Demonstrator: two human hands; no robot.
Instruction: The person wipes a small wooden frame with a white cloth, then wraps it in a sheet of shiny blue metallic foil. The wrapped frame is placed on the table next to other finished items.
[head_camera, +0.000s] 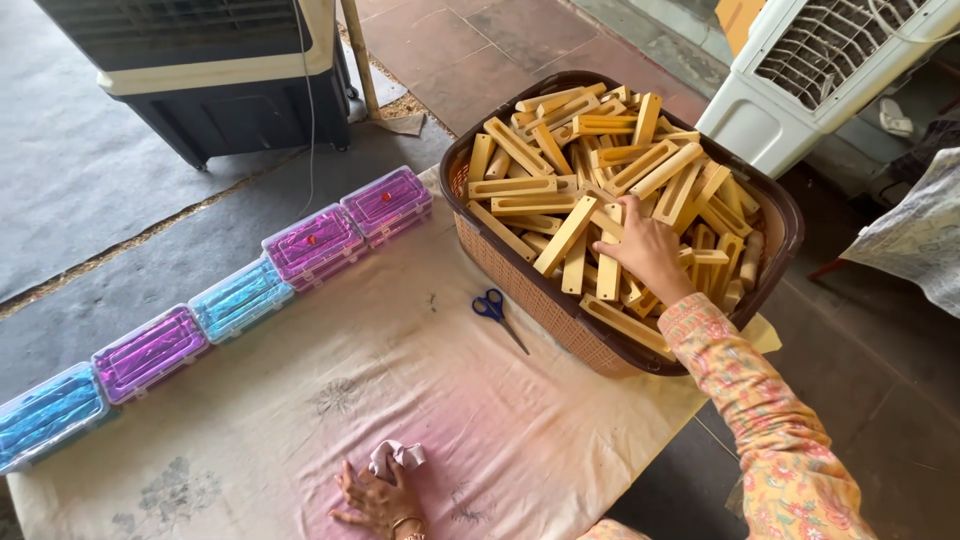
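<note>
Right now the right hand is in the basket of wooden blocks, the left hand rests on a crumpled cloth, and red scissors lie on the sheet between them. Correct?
Not quite: the scissors are blue-handled, not red, as the head view shows. Everything else in the statement holds.

Grey floor (120, 170), two air coolers (215, 60), pale cloth (400, 400) spread

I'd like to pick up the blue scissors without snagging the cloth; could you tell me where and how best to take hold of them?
Grip the scissors by the blue handle loops, at the end farther from the person, coming from above. They lie flat and closed on the cloth beside the basket, blades pointing toward the near right, so the loops give the safest purchase. The left hand looks closest.
</note>
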